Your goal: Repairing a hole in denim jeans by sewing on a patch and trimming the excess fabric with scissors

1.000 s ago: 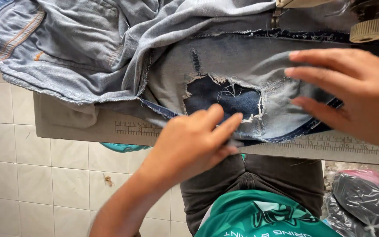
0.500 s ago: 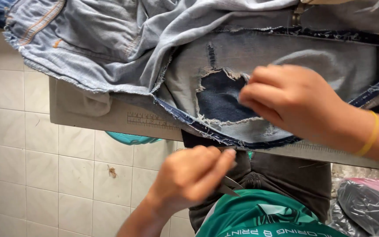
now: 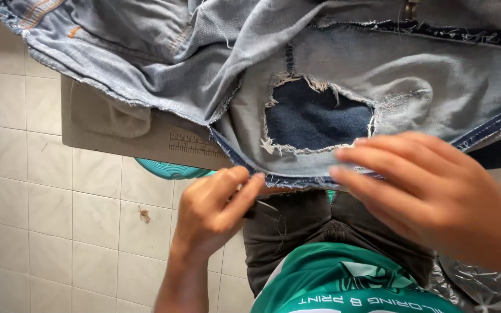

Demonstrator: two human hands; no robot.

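right hand (image 3: 436, 191) presses torn jeans (image 3: 378, 93); left hand (image 3: 213, 211) pinches something small.

Faded, frayed denim jeans (image 3: 331, 75) over a matt table (image 3: 146, 139); glossy tiled floor (image 3: 42, 220).

Few such things show here. A printed ruler scale (image 3: 191, 143), a short strip of dark tick marks on the beige counter (image 3: 117, 136), sits at the counter's near edge, just left of the frayed denim. At the bottom of the view, white printed lettering and a pale emblem (image 3: 359, 272) cross the green shirt (image 3: 343, 284) of the person. No packages, signs or screens are in view.
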